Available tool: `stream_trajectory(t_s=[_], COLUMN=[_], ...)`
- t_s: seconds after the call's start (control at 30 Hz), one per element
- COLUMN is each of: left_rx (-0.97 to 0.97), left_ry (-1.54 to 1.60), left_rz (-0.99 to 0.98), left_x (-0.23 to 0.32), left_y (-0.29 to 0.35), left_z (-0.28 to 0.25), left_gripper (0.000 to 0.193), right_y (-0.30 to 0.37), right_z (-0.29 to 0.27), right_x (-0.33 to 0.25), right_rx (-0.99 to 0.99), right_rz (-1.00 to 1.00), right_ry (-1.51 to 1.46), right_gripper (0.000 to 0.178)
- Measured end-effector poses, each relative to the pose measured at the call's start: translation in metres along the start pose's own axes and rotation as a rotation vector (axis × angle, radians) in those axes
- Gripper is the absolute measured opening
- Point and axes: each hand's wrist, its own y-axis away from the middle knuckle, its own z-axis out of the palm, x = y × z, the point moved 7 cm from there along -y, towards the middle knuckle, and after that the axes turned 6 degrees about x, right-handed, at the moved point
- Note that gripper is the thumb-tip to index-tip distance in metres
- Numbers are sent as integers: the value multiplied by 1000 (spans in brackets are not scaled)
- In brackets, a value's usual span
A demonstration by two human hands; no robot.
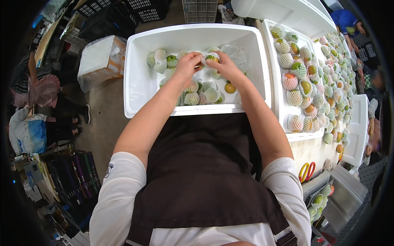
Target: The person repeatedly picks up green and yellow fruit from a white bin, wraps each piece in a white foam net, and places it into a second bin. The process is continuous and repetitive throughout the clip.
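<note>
The mango-like fruit (213,58) was above the inside of a deep white foam box (137,92), between the two hands of the person, and a white foam net covered part of its green and yellow skin. The right hand (226,67) was half curled, and its thumb and fingers had hold of the fruit. The left hand (188,67) was nearly closed, its fingertips pinched together at the net on the fruit's left side.

Below the hands, in the same box, lay a group of netted fruits (191,99), and near to them a bare yellow-orange fruit (230,87). More white netting (234,54) was heaped just beside the right hand, toward the far side.

To the right of this box I saw a shallow white foam box (280,107) with fruits in white and pink nets, and past it many more netted fruits (337,95) were spread. Nearer to the person, scissors with yellow and red handles (306,178) lay on the pale table (296,149).

On the left, a white carton wrapped in plastic (96,59) stood on the floor (107,96), near black crates (107,28). Other people (30,127) were farther to the left.
</note>
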Motion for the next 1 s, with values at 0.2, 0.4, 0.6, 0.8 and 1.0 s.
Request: stream_trajectory(t_s=[0.2, 0.4, 0.6, 0.8, 1.0], left_rx=[-138, -52, 138, -49, -161], left_ry=[434, 198, -202, -710, -142], left_rz=[-189, -266, 28, 580, 148], left_x=[12, -4, 13, 38, 34], left_y=[13, 8, 7, 29, 24], left_z=[19, 8, -5, 37, 30], left_gripper=[17, 23, 34, 53, 49], right_y=[13, 4, 5, 3, -2], right_z=[-2, -6, -4, -1, -14], right_x=[-20, -15, -17, -2, 12], right_rx=[-137, -267, -109, -40, 121], right_rz=[211, 278, 292, 152, 222], right_ry=[-702, -1144, -1035, -440, -621], right_gripper=[45, 46, 45, 47, 40])
